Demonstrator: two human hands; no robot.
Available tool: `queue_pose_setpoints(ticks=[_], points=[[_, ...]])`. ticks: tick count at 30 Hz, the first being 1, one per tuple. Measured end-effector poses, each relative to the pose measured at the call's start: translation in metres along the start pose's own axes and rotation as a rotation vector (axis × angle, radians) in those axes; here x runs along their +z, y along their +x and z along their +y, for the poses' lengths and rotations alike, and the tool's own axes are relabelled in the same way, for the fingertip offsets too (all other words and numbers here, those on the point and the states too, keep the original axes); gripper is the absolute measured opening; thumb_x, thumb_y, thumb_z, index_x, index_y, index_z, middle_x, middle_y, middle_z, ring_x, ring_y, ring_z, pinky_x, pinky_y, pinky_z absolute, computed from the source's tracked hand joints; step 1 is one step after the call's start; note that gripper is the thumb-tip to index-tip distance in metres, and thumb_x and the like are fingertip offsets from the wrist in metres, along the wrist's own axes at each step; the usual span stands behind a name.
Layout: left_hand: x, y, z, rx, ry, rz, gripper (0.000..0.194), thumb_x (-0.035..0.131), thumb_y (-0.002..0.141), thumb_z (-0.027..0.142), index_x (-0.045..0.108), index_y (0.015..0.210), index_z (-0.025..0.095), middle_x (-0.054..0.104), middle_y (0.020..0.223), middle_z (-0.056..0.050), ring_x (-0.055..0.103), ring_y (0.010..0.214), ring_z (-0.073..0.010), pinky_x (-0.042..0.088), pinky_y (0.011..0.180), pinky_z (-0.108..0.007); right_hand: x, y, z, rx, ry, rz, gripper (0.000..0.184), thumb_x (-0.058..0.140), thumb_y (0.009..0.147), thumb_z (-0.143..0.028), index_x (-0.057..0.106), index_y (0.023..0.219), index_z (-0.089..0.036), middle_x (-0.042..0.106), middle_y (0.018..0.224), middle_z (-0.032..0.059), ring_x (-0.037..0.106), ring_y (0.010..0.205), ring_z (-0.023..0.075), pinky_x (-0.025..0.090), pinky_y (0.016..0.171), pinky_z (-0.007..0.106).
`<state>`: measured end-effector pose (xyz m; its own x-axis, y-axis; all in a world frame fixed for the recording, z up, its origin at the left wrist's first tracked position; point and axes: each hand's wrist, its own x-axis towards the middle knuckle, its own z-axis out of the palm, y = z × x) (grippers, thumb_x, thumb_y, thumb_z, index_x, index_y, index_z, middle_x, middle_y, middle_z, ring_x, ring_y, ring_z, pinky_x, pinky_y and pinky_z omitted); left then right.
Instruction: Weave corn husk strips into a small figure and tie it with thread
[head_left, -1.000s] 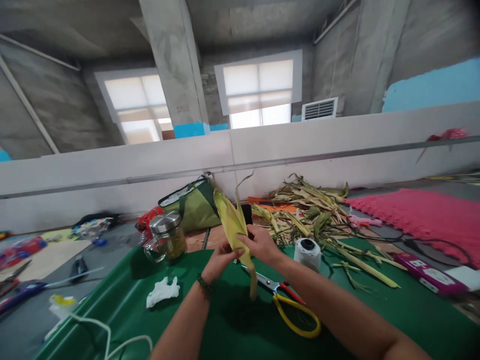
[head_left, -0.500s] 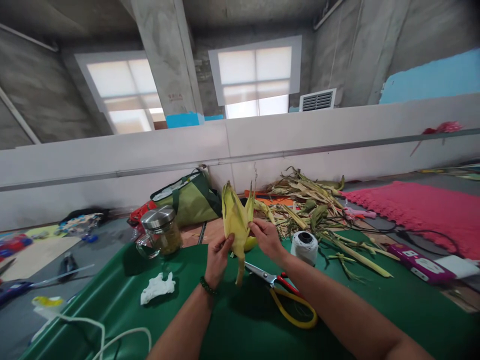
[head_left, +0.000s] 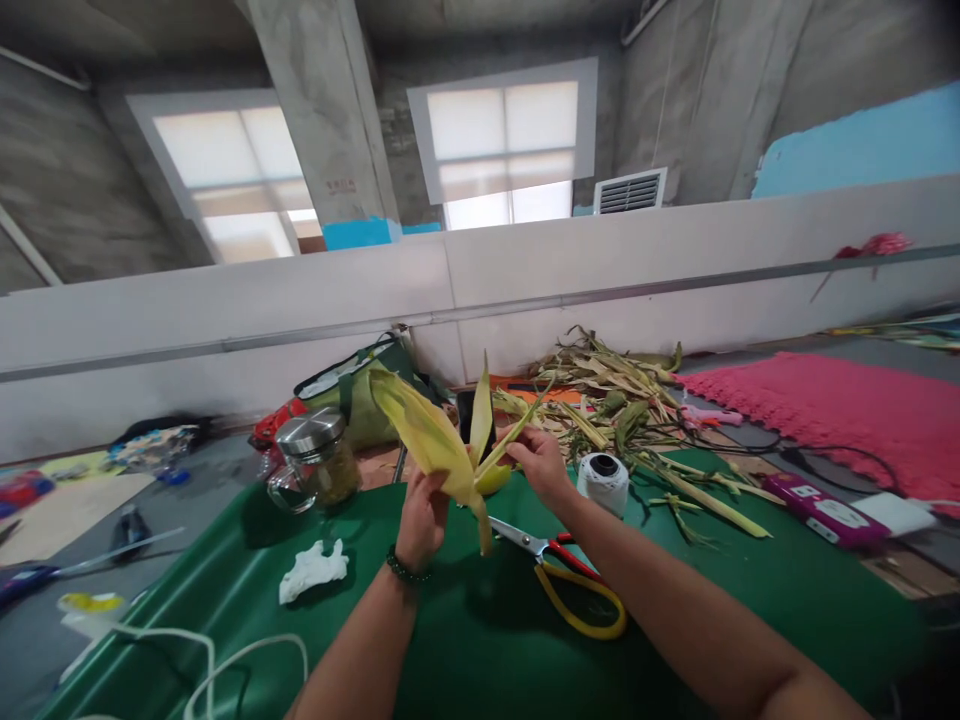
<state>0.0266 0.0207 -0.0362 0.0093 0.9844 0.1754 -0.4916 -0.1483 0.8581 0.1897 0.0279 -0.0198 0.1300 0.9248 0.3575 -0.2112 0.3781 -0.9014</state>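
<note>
My left hand (head_left: 421, 515) grips a pale yellow-green corn husk (head_left: 429, 432) near its base, with the leaves fanning upward and a stubby stem hanging below. With thumb and fingers pinched, my right hand (head_left: 538, 462) holds one narrow leaf of the same husk, bent out to the right. Another leaf stands upright between the two hands. Below them lie scissors (head_left: 536, 547) with red and yellow handles, blades pointing up-left. A spool of white thread (head_left: 602, 484) stands just beyond my right wrist. Part of a yellow round thing shows behind the husk.
A glass jar mug (head_left: 319, 460) with a metal lid stands left on the green mat (head_left: 300, 640), near a crumpled white tissue (head_left: 313, 571). Behind are a green bag (head_left: 367, 405) and a heap of dry husks (head_left: 607, 385). A purple packet (head_left: 825, 512) lies right.
The husk's leaves have spread apart: the large part leans left with my left hand, while my right hand has drawn a narrow leaf out to the right.
</note>
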Motion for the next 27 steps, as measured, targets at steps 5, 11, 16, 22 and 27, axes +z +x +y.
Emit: queue_pose_setpoints(ticks=[5,11,16,22,27], points=[[0.0,-0.001,-0.001,-0.005,0.105,-0.014,0.022,0.067,0.059,0.027,0.068,0.079,0.019,0.074,0.085,-0.008,0.062,0.105,-0.0329,0.053,0.081,-0.038,0.003,-0.002,0.0,-0.007,0.012,-0.033,0.018,0.064,0.063,-0.035,0.058,0.07,-0.02,0.063,0.063,-0.0013,0.062,0.058,0.0147,0.055,0.059,0.029],[0.001,0.002,0.001,-0.037,0.037,0.091,0.028,0.07,0.059,0.029,0.065,0.085,0.019,0.072,0.091,-0.004,0.066,0.096,-0.0247,0.053,0.078,-0.032,0.003,-0.003,0.004,-0.073,-0.1,-0.076,0.032,0.062,0.073,-0.05,0.054,0.064,-0.02,0.055,0.062,-0.0018,0.056,0.057,0.0124,0.052,0.057,0.026],[0.01,-0.003,-0.003,-0.285,0.057,-0.161,0.038,0.076,0.065,0.037,0.069,0.095,0.015,0.072,0.094,-0.009,0.067,0.083,-0.022,0.053,0.07,-0.029,0.006,-0.009,0.0,-0.03,-0.068,-0.144,0.036,0.058,0.076,-0.057,0.052,0.07,-0.022,0.056,0.065,-0.0016,0.056,0.06,0.0139,0.052,0.059,0.027],[0.0,0.02,-0.015,-0.112,0.211,0.204,0.038,0.063,0.075,0.051,0.05,0.063,0.017,0.05,0.047,0.004,0.047,0.042,-0.009,0.042,0.047,-0.023,0.027,-0.037,-0.003,-0.159,-0.038,-0.239,0.042,0.044,0.088,-0.058,0.047,0.067,-0.021,0.053,0.059,-0.0012,0.054,0.061,0.0137,0.048,0.066,0.029],[-0.021,0.042,-0.006,-0.101,0.339,0.282,0.033,0.049,0.089,0.041,0.056,0.073,0.014,0.054,0.056,0.001,0.052,0.048,-0.0107,0.044,0.049,-0.023,0.036,-0.076,-0.015,-0.224,-0.052,-0.209,0.043,0.043,0.09,-0.057,0.04,0.064,-0.023,0.04,0.054,-0.0042,0.042,0.051,0.0116,0.043,0.055,0.027]])
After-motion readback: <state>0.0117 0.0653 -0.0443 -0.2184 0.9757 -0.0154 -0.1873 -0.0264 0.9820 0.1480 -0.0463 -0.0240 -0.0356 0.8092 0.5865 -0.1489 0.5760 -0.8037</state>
